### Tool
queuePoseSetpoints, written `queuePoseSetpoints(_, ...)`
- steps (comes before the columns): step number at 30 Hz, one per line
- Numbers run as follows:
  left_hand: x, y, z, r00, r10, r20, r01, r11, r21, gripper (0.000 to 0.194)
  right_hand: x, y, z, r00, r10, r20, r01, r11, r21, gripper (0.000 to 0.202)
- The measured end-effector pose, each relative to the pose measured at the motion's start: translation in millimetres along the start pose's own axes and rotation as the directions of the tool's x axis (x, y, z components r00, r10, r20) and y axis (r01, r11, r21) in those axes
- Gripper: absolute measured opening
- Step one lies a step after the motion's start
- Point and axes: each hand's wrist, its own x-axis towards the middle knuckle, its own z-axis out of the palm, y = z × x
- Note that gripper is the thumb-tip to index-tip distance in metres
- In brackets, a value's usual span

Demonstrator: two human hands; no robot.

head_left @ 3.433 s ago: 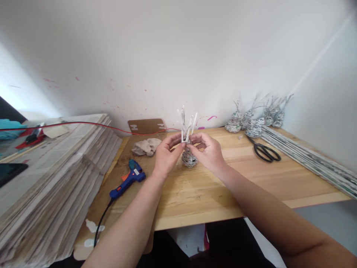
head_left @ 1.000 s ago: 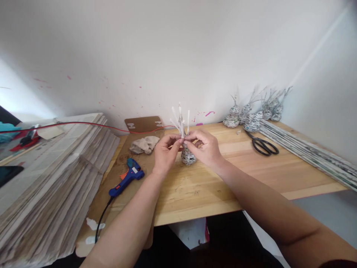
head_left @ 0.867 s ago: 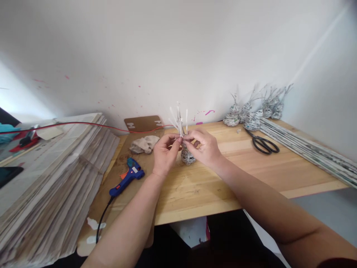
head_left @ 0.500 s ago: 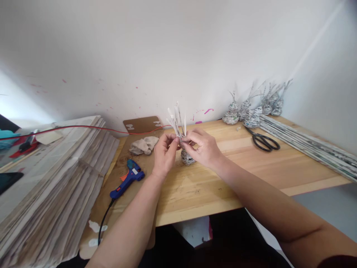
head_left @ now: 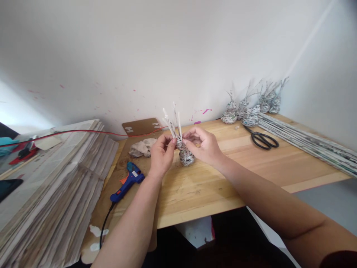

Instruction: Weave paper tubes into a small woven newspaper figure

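Pinching the base of the upright strips (head_left: 179,125), the left hand (head_left: 163,154) grips the small woven paper piece (head_left: 186,157) at its narrow top in the head view. The right hand (head_left: 205,146) has its thumb and forefinger drawn together at the other side of that top; whether they grip a strip, I cannot tell. The piece stands on the wooden table (head_left: 209,190), in front of the wall (head_left: 178,56) and well back from the table's front edge, with a stretch of wood between. More wood runs from the right hand toward the black scissors (head_left: 264,140). On the left, room is tighter: the glue gun (head_left: 126,184) and crumpled cloth (head_left: 142,147) lie on a brown board (head_left: 117,214), beside the tall paper stack (head_left: 83,178).

The glue gun bears one pale label, too small to read; the print on the stack is unreadable too.

By count, there are two hands, one glue gun, one cloth, one pair of scissors, one bundle of paper sticks (head_left: 304,143), at least four strips rising from the held piece, and at least five other woven pieces (head_left: 229,112) grouped at the back right.
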Motion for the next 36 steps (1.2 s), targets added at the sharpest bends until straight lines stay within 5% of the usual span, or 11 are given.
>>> queuePoseSetpoints(5,3,3,-9.2,0.986,0.112,0.127,-0.127,0.985,0.120,0.018,3,-2,0,0.987,0.134,0.083,-0.146,0.977,0.153,0.013)
queuePoseSetpoints(12,3,5,-9.6,0.977,0.031,0.213,-0.065,0.986,0.155,0.017,10,-3,-12,0.928,0.291,0.233,-0.332,0.929,0.164,0.024)
queuePoseSetpoints(22,2,9,-9.3,0.959,0.022,0.281,-0.062,0.989,0.133,0.017,9,-7,-12,0.961,0.263,0.079,-0.266,0.964,0.020,0.014)
queuePoseSetpoints(28,4,5,-11.9,0.954,-0.003,0.300,-0.030,0.994,0.103,0.018,14,-11,-5,0.784,0.606,0.139,-0.617,0.734,0.282,0.012)
queuePoseSetpoints(33,4,6,-9.8,0.957,-0.038,0.287,0.029,0.999,0.036,0.023,13,-10,-3,0.848,0.526,0.068,-0.521,0.803,0.290,0.010)
queuePoseSetpoints(36,4,6,-9.6,0.961,-0.052,0.272,0.050,0.999,0.013,0.027,14,-12,-2,0.799,0.592,0.101,-0.588,0.738,0.332,0.010)
